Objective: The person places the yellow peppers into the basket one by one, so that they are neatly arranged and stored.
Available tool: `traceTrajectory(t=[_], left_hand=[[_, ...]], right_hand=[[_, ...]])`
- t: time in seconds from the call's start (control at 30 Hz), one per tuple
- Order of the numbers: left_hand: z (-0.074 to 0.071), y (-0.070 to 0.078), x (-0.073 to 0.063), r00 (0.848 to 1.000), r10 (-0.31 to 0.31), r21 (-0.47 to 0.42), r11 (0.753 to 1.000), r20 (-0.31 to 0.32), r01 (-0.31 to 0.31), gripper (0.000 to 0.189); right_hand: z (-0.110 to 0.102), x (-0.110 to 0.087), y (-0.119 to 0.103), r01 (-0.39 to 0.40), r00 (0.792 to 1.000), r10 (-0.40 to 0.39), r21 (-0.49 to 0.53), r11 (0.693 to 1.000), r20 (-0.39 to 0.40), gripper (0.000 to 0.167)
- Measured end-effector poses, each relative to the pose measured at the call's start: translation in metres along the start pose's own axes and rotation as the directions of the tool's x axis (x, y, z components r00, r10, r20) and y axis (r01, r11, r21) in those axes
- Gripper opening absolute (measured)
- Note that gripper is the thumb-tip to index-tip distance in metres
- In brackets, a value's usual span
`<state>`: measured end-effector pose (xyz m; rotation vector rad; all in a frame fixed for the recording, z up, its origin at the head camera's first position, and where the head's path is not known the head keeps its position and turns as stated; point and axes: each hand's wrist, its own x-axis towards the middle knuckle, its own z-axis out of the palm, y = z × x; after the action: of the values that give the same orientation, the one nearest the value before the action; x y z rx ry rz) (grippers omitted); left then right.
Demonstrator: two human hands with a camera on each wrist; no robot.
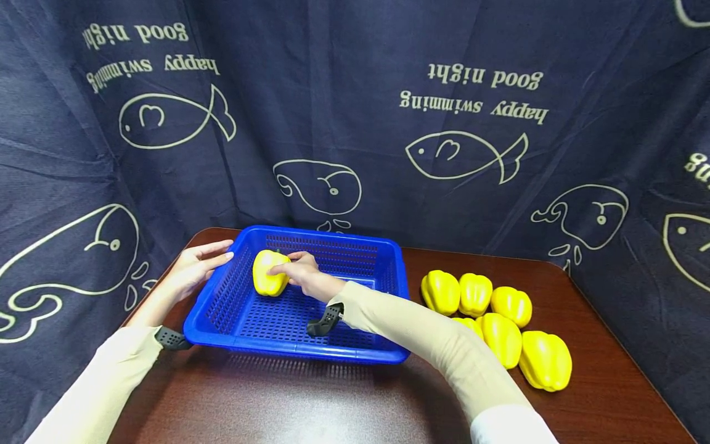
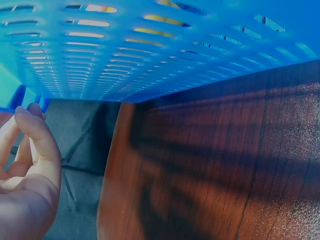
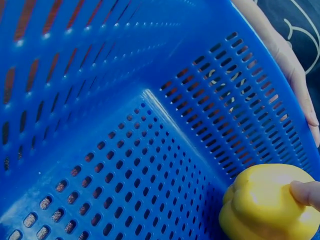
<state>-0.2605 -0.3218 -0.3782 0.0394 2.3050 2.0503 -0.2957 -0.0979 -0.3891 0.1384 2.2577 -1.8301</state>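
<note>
A yellow bell pepper (image 1: 270, 273) is in my right hand (image 1: 308, 275), the thumb lying across its near side. Both are inside the blue plastic basket (image 1: 299, 348), toward its left end. The right wrist view shows the pepper (image 3: 267, 200) low beside the slotted wall, with only a thumb tip of the hand visible. My left hand (image 1: 194, 266) touches the basket's left rim from outside, fingers extended. In the left wrist view, the left hand (image 2: 35, 170) is at the edge beside the basket's slotted wall (image 2: 115, 55).
Several yellow bell peppers (image 1: 501, 339) lie in a group on the brown wooden table (image 1: 599, 370), right of the basket. A dark blue curtain (image 1: 366, 111) with fish drawings hangs behind and around the table. Black wrist mounts (image 1: 324, 320) sit on both forearms.
</note>
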Motion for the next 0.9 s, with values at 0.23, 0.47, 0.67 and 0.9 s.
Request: traceTrajectory(t=[0.23,0.47,0.67,0.9], left_hand=[[0.0004,0.0015,-0.0003,1.000,0.006,-0.010,1.000,-0.015,-0.006,0.068],[0.0012,-0.0013,-0.0018,1.000,0.000,0.035,0.999,0.002,0.000,0.069],[0.0021,-0.0019,-0.0011,1.000,0.011,0.017,1.000,0.002,-0.011,0.069],[0.0018,-0.0013,-0.0025,1.000,0.007,0.039,0.999,-0.009,-0.006,0.068]], right_hand=[[0.0029,0.0019,0.0007,0.007,1.000,-0.007,0.040,0.999,-0.006,0.048],[0.0062,0.0020,0.0075,-0.005,1.000,0.006,0.057,0.998,-0.012,0.047],[0.0064,0.0001,0.0081,0.003,1.000,-0.002,0.079,0.997,-0.010,0.047],[0.0086,-0.0021,0.0065,0.014,1.000,-0.013,0.081,0.997,-0.016,0.047]])
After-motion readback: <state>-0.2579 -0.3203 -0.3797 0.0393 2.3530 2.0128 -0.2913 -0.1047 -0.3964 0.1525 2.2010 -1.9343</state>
